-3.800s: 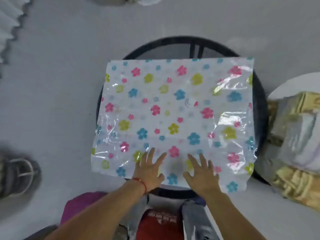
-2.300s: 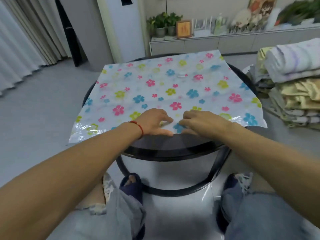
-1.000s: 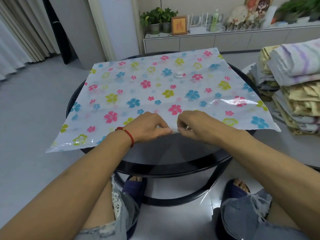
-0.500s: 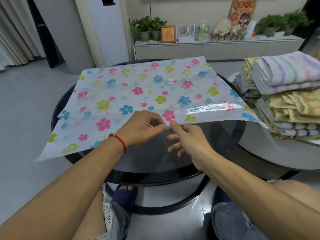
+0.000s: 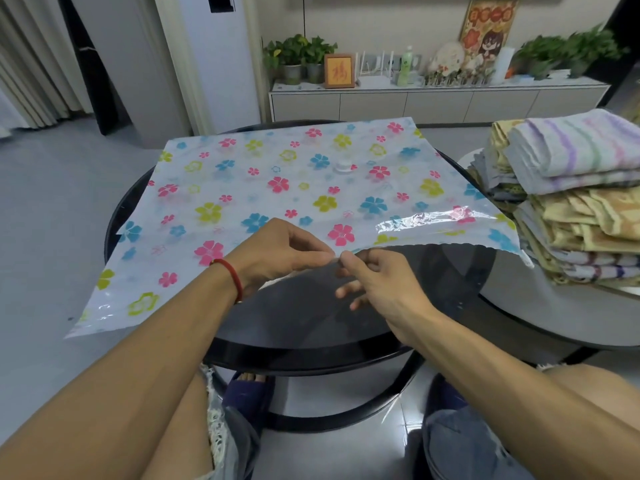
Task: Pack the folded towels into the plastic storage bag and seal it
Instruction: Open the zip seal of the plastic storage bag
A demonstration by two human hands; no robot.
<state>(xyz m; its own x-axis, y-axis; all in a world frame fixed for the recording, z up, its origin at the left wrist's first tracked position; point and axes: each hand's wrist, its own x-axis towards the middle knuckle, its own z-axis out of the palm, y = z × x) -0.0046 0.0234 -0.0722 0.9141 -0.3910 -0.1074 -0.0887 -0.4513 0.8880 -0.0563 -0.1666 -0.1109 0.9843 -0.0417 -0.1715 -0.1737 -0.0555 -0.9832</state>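
Your left hand [image 5: 277,252] and right hand [image 5: 377,282] both pinch the storage bag [image 5: 294,188] at its near edge, mid-frame over the desk [image 5: 450,271], likely to part its mouth (towels [image 5: 571,199] wait at right).

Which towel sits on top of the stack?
The purple-and-green striped towel tops the stack on the right. The yellow patterned towels and the dark-striped white ones lie beneath it.
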